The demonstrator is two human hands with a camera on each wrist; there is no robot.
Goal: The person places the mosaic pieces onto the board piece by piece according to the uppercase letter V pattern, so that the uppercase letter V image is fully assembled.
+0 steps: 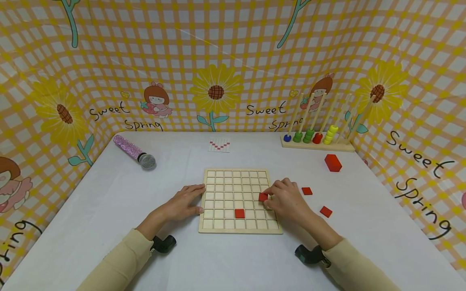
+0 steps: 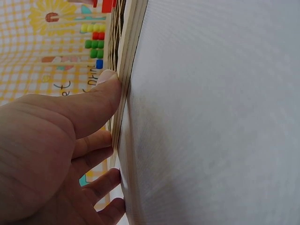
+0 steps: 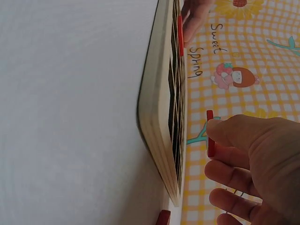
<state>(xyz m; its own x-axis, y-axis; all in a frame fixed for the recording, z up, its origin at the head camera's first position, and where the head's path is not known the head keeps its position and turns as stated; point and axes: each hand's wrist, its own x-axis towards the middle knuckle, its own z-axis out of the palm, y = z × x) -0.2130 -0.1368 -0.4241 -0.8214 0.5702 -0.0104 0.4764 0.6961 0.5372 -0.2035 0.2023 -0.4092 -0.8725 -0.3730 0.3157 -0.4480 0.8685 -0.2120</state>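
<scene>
A wooden grid board (image 1: 219,195) lies on the white table in front of me. Along its left edge rests my left hand (image 1: 183,203), the thumb and fingertips touching the rim, as the left wrist view also shows. My right hand (image 1: 287,203) pinches a red square tile (image 1: 263,197) over the right side of the grid. In the right wrist view this pinched tile (image 3: 211,149) is raised above the board surface. Another red tile (image 1: 239,213) sits in a cell of a lower row. Two loose red tiles (image 1: 307,190) lie right of the board.
Behind the board lies a small pattern card (image 1: 219,145) with red squares. At the back left is a pink glittery microphone (image 1: 132,150). A bead abacus (image 1: 317,144) with upright rods stands at the back right, with a red block (image 1: 333,163) in front of it.
</scene>
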